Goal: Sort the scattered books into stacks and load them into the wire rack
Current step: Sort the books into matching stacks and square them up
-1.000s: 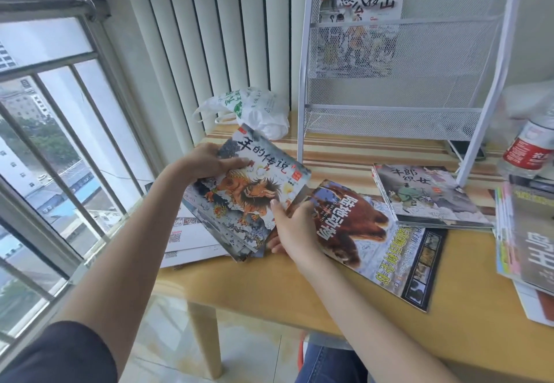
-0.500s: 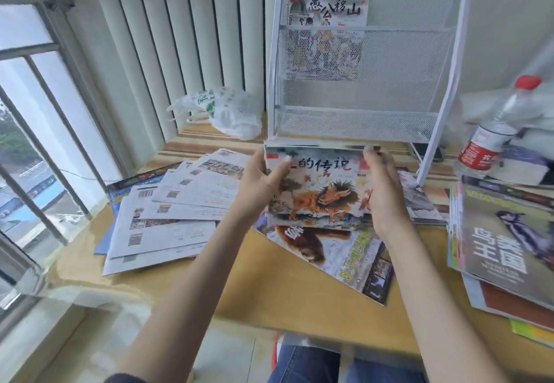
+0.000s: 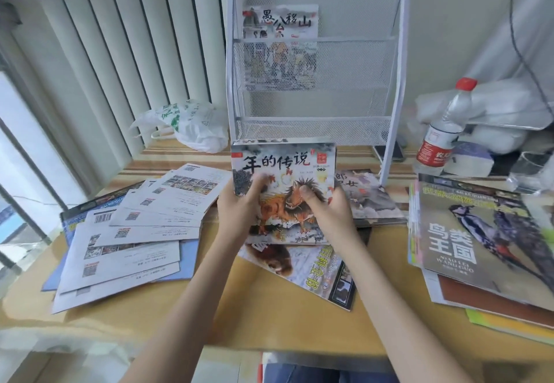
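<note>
Holding a squared book stack (image 3: 284,194) mid-frame, both hands' grips, left hand (image 3: 239,212) and right hand (image 3: 332,212), clasp it, ready to lift into the wire rack (image 3: 314,62) above.

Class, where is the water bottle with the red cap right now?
In the head view, the water bottle stands upright on the table's right rear side, just right of the white wire rack, behind the bird magazine stack.

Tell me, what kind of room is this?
Probably a home study corner: a wooden desk by a barred window, a wire rack and picture books.
</note>
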Motion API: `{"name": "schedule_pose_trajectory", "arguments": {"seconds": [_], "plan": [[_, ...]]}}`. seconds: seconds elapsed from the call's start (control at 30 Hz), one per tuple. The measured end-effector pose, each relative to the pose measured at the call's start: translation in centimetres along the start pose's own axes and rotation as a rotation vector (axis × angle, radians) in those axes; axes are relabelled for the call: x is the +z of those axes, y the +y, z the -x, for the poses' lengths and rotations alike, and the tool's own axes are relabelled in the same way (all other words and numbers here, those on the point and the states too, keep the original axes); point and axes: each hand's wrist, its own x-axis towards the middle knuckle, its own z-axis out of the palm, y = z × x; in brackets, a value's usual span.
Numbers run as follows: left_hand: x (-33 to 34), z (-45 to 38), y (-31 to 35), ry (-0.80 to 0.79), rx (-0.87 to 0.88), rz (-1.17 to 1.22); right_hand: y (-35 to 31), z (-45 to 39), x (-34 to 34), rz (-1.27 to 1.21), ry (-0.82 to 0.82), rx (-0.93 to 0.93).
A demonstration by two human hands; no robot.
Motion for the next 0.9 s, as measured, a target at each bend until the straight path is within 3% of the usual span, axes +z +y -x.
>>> {"name": "schedule_pose_trajectory", "arguments": {"seconds": [0.13, 0.2, 0.27, 0.43, 0.67, 0.9], "plan": [[3.7, -2.8, 2.5, -0.141, -0.201, -0.034, -1.3, -3.5, -3.1, 0.154, 0.216, -0.062], [6.3, -3.9, 3.0, -0.267, -0.295, -0.138, -1.0, -5.3, -5.6, 0.242, 0.282, 0.053], [9.3, -4.5, 2.7, -0.377, -0.299, -0.227, 0.0, -6.6, -7.8, 0.339, 0.27, 0.209], [14.3, -4.5, -0.8, -0.379, -0.396, -0.636, 2.8, -8.8, -10.1, 0.656, 0.183, 0.382], [15.2, -4.3, -0.9, -0.308, -0.51, -0.244, 4.2, -10.0, -9.8, 1.034, 0.183, 0.32], [15.5, -4.8, -1.3, -0.181, -0.59, 0.056, 3.9, -9.4, -9.4, 0.775, 0.168, 0.428]]}}
